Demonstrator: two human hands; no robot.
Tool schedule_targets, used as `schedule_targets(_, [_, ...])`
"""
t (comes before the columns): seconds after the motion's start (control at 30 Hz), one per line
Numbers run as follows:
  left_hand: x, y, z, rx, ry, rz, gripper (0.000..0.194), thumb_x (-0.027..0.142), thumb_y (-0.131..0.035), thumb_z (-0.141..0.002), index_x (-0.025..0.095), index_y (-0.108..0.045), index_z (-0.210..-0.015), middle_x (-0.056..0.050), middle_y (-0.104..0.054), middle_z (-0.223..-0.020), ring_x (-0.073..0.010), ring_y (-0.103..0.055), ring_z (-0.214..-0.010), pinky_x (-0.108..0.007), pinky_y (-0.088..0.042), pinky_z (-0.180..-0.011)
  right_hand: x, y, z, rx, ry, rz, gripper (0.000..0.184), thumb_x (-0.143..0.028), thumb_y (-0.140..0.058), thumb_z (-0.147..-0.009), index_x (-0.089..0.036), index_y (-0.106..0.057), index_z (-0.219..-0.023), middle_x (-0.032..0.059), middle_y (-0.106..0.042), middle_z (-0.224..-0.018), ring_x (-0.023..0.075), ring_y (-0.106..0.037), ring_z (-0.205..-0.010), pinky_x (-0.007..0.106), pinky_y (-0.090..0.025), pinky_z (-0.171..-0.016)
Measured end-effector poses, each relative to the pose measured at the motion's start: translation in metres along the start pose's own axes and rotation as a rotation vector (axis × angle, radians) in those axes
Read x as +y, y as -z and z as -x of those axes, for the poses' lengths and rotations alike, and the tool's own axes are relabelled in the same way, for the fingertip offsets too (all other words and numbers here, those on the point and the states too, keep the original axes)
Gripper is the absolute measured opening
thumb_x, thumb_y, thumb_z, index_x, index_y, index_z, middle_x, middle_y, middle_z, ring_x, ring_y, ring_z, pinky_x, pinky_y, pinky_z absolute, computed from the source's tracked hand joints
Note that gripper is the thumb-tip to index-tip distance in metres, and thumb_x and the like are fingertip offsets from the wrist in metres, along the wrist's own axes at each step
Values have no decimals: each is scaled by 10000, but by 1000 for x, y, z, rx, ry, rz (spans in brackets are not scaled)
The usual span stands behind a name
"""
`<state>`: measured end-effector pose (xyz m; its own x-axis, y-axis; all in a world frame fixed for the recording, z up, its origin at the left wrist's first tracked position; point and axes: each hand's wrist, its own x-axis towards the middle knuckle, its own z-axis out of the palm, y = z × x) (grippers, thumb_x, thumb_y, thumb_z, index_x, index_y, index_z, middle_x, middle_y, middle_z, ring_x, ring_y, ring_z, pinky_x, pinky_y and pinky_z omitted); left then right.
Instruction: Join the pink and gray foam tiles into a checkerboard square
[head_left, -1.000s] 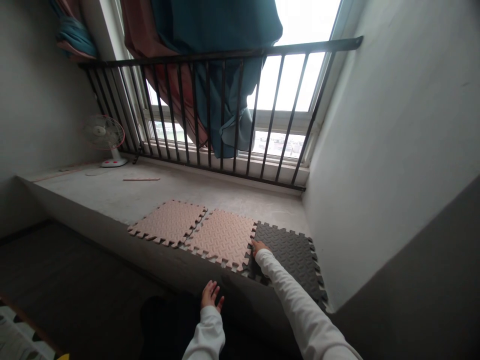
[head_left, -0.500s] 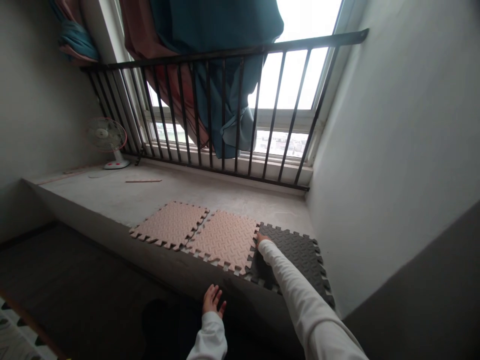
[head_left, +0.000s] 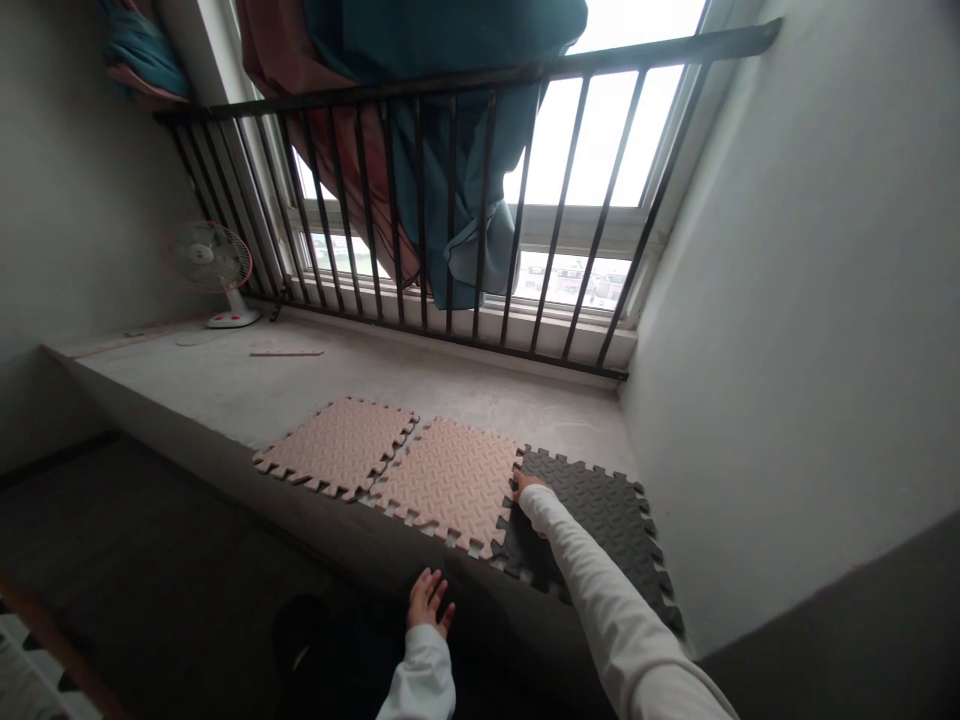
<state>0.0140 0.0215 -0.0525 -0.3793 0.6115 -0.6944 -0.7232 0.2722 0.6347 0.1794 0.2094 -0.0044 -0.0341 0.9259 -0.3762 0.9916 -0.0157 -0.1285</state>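
Observation:
Three interlocking foam mats lie in a row on a raised concrete ledge (head_left: 247, 390). Two are pink: the left pink mat (head_left: 337, 445) and the middle pink mat (head_left: 450, 475). A dark grey mat (head_left: 600, 515) lies at the right. My right hand (head_left: 525, 486) rests on the toothed seam between the middle pink mat and the grey mat; its fingers are mostly hidden. My left hand (head_left: 427, 603) hangs below the ledge's front edge, fingers spread, holding nothing. Both arms wear white sleeves.
A black metal railing (head_left: 450, 210) runs along the window behind the ledge, with teal and red cloth (head_left: 450, 150) draped over it. A small white fan (head_left: 210, 270) and a thin wooden strip (head_left: 285, 353) sit at the ledge's far left. A wall closes the right side.
The view has tilted and shifted slightly. My right hand stays at the seam between the pink and grey mats; my left hand stays low in front of the ledge.

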Motion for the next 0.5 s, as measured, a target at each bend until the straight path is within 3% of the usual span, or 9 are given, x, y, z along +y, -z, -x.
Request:
schedule_targets(0.17, [1, 1, -1, -18, 16, -3, 321, 335, -427, -644, 260, -449, -955, -73, -436, -1238, -231, -416, -1139, -239, -397, -532, -10, 3, 1, -51, -24, 54, 685, -205, -584, -640, -215, -337, -1278, 158, -495, -1199, 268, -497, -1052, 393, -425, -811])
schedule_targets(0.37, [2, 4, 1, -27, 19, 2, 324, 332, -437, -622, 257, -440, -937, -76, -426, -1241, -233, -409, -1145, -229, -381, -519, -20, 14, -6, -35, -42, 60, 576, -161, -645, -568, -152, -516, -1129, 180, -510, -1170, 270, -508, -1035, 364, -431, -808])
schedule_targets(0.5, [0, 5, -1, -14, 16, 4, 328, 347, -440, -617, 257, -446, -932, -84, -450, -1213, -243, -425, -1130, -246, -391, -529, -13, 20, -13, 18, -53, 30, 533, -246, -581, -658, -195, -468, -1177, 159, -516, -1167, 245, -526, -1012, 348, -441, -781])
